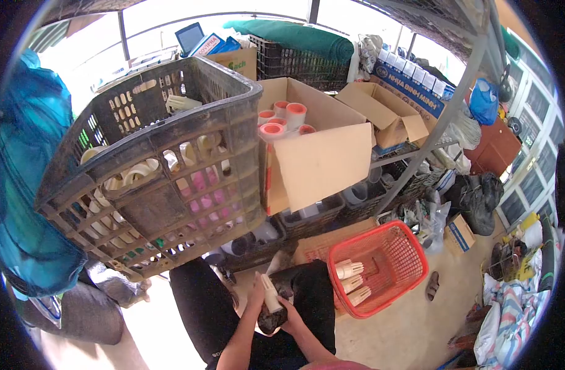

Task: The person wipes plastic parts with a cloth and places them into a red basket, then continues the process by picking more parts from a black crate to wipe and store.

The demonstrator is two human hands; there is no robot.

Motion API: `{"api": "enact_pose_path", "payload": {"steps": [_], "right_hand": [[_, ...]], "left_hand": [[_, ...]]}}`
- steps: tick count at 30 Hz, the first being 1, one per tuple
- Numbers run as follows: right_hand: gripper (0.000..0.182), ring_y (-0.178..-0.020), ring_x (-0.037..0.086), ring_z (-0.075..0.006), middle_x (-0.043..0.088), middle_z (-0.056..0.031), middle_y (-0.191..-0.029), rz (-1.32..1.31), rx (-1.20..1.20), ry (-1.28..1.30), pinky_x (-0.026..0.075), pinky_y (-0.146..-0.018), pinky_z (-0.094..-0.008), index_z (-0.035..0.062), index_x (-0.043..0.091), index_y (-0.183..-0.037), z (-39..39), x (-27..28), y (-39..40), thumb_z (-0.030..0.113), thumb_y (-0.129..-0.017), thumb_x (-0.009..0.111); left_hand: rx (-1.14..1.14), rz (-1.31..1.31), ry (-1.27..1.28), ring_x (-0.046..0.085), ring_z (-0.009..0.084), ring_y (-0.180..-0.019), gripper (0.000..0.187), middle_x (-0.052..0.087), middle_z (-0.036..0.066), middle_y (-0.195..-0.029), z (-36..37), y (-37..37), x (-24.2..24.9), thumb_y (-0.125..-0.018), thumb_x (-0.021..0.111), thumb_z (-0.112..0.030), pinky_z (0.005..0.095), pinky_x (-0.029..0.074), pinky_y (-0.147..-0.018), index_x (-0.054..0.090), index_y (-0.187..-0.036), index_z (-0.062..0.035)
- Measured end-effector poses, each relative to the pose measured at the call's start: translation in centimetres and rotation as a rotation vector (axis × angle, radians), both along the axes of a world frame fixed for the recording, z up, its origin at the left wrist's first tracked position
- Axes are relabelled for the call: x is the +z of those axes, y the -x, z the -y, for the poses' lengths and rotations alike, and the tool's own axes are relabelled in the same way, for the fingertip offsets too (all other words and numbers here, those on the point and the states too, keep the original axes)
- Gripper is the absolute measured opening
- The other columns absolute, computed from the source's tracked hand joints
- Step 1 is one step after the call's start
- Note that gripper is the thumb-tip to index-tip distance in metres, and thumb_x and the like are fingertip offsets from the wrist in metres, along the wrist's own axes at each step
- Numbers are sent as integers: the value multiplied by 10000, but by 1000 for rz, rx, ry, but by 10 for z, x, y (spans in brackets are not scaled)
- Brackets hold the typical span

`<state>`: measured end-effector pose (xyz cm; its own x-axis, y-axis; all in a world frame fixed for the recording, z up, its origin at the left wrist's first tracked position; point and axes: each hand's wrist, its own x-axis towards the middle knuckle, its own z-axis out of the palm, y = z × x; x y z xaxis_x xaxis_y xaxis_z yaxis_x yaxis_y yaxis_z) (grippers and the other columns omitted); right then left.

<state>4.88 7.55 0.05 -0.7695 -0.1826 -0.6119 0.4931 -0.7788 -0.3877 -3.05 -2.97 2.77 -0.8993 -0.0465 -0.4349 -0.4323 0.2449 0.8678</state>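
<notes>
Between my knees, my left hand (256, 295) is closed round the side of a cream slotted plastic piece (269, 292). My right hand (290, 313) is closed near the lower end of the same piece, beside a dark rounded object (272, 320) that I cannot make out. To the right, a red plastic basket (412, 271) holds several similar cream pieces (351, 283). A large black crate (153, 209) filled with cream and pink parts stands at the upper left. Next to it, an open cardboard box (322, 163) holds several white tubes with red ends (296, 114).
Blue-green wrapped bundles (32, 179) hang at the left. A slanted metal post (440, 123) crosses the shelf at the right. On the floor lie a sandal (432, 286), a small box (459, 234) and striped sacks (510, 314). Dark bins (313, 216) sit under the shelf.
</notes>
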Motion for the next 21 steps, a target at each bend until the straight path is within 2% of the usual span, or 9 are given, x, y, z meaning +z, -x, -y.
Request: {"api": "enact_pose_path", "payload": {"steps": [2, 4, 6, 9, 10, 12, 15, 17, 21], "right_hand": [[370, -959, 592, -237, 607, -110, -1061, -18, 15, 11, 464, -865, -365, 53, 520, -1166, -3, 4, 3, 293, -886, 545], [342, -899, 607, -229, 620, -99, -995, -31, -65, -34, 481, -820, -354, 57, 546, -1118, -12, -22, 13, 309, -887, 537], [314, -850, 612, -220, 625, -87, -938, -65, -58, 42, 493, -776, -335, 61, 561, -1078, -12, -7, 11, 306, -883, 545], [350, -891, 602, -215, 590, -97, -1015, -91, -111, -262, 493, -793, -331, 36, 484, -1165, 1, -1, 6, 206, -875, 581], [350, -891, 602, -215, 590, -97, -1015, -92, -111, -262, 493, -793, -331, 36, 484, -1165, 5, -5, 6, 206, -875, 581], [422, -968, 579, -208, 558, -102, -1087, -339, -173, -614, 492, -815, -335, 28, 417, -1226, 10, -16, 6, 132, -862, 605], [461, -1014, 560, -203, 546, -103, -1113, -255, -158, -450, 487, -833, -329, 34, 395, -1248, 5, 5, 8, 107, -852, 621], [421, -1001, 571, -227, 568, -103, -1080, -128, -145, -281, 478, -846, -354, 44, 439, -1224, 1, 8, 6, 171, -860, 608], [413, -965, 582, -263, 598, -99, -1058, 23, -109, 46, 446, -878, -399, 50, 514, -1174, -4, 17, -1, 287, -841, 578]], "left_hand": [[25, 96, -26, 551, 342, -1063, 754, 602, 238, -1062, -1, -1, 7, -911, 280, -603, 382, 387, -940, 546, -1153, 60], [-125, -84, -34, 591, 304, -983, 715, 624, 200, -1003, -11, -1, -59, -910, 331, -589, 375, 438, -862, 574, -1105, 54], [-129, -83, -74, 619, 246, -902, 663, 644, 161, -949, -9, -7, -49, -909, 387, -559, 343, 466, -778, 593, -1073, 49], [-58, -93, -190, 624, 184, -795, 607, 655, 123, -855, -7, -4, -56, -899, 449, -529, 314, 472, -710, 637, -978, 42], [-58, -73, -80, 617, 179, -760, 591, 650, 116, -818, -4, -4, -56, -885, 477, -528, 317, 474, -691, 653, -930, 35], [-56, -55, 33, 610, 174, -725, 578, 645, 108, -781, -3, -5, -48, -872, 505, -527, 320, 475, -672, 670, -881, 28], [47, -20, -141, 587, 163, -651, 573, 625, 79, -707, -9, -10, -37, -845, 550, -531, 312, 476, -628, 673, -776, 25], [-94, -32, -88, 587, 155, -677, 555, 630, 64, -740, -5, -6, -45, -824, 584, -532, 287, 469, -646, 678, -809, 15], [40, 199, -253, 587, 141, -740, 553, 633, 59, -810, -1, -2, 7, -836, 556, -548, 270, 463, -676, 674, -905, -12]]}}
